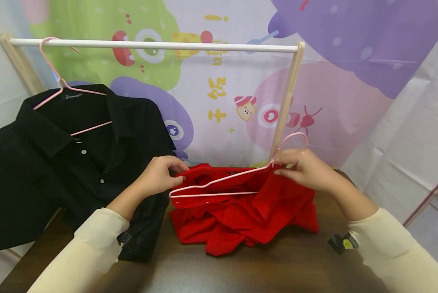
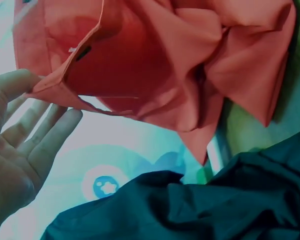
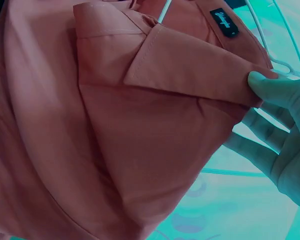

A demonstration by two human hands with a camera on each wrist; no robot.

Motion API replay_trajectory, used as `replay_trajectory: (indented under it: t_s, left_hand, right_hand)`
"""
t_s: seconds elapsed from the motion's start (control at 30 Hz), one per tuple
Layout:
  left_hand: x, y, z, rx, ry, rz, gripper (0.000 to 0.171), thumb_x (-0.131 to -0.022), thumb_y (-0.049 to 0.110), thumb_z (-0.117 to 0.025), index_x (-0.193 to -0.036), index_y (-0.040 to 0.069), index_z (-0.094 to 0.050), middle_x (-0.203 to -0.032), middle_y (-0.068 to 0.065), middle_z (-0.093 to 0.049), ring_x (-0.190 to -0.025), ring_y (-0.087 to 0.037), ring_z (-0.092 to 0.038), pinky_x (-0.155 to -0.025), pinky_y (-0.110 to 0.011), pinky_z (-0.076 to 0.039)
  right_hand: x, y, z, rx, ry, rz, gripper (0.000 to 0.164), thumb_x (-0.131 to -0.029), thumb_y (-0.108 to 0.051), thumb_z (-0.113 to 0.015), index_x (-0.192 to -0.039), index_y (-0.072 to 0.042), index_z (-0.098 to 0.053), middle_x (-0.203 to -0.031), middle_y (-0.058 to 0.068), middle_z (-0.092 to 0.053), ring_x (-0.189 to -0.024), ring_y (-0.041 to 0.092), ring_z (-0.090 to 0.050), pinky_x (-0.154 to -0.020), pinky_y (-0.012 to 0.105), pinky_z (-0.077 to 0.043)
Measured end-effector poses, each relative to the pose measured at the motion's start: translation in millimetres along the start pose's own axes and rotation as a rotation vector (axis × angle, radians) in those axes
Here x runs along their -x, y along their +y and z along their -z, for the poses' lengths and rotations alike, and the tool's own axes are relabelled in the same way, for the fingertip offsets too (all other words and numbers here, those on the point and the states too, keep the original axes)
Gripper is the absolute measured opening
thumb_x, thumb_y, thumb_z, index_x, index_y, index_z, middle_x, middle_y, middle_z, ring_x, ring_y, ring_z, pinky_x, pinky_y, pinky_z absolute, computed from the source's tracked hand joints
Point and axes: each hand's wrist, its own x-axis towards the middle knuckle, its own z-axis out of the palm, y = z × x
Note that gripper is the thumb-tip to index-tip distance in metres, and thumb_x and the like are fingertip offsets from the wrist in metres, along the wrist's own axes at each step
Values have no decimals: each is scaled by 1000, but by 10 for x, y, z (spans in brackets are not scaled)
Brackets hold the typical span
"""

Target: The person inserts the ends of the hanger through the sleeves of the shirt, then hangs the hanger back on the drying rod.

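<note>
A red collared shirt (image 1: 241,228) is bunched low on the table, its neck lifted between the two hands. My left hand (image 1: 158,176) pinches the collar edge on the left between thumb and fingers. On the other side, my right hand (image 3: 290,125) pinches the collar, close to the hanger's neck. A pink hanger (image 1: 219,194) lies across the neck opening. Its left end shows outside the cloth, while its right end is hidden by the shirt. The hook (image 1: 295,134) rises above the right hand. A dark label (image 3: 224,23) shows inside the collar in the right wrist view.
A black shirt (image 1: 145,122) on another pink hanger (image 1: 48,61) hangs at the left from a white rail (image 1: 204,46). The rack's wooden post (image 1: 288,97) stands behind the red shirt. Beneath lies a brown table (image 1: 182,272). A patterned curtain (image 1: 222,134) hangs at the back.
</note>
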Motion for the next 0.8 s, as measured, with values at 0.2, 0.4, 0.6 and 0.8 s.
replay_trajectory:
  t_s: [0.2,0.4,0.6,0.8]
  left_hand:
    - [32,80,160,-11,-40,14,17,-81,-3,-73,-97,3,-75,-87,-7,-72,-70,-18,-64,-61,-29,-57]
    - [26,129,271,-90,-41,-30,22,-78,-7,-72,-97,4,-77,-85,-6,-72,-68,-15,-63,-62,-31,-57]
    - [17,209,337,-180,-68,-98,25,-78,-10,-71,-98,4,-78,-88,-7,-73,-70,-15,-61,-66,-35,-58]
    - [12,273,365,-216,-83,-107,27,-77,-10,-71,-98,6,-78,-88,-5,-73,-70,-16,-61,-66,-34,-58]
  right_hand:
    - [-45,43,-113,132,51,50,26,-72,10,-78,-94,-3,-75,-87,2,-70,-81,18,-65,-67,38,-55]
    - [-83,20,-168,199,68,21,22,-74,9,-77,-93,-1,-74,-87,5,-71,-83,23,-66,-74,42,-55]
    - [-124,10,-160,214,80,-19,21,-75,10,-76,-94,4,-73,-87,11,-71,-84,28,-67,-75,45,-55]
    - [-167,-36,-164,310,84,-84,22,-78,4,-75,-99,-1,-74,-91,11,-72,-87,31,-67,-77,48,-53]
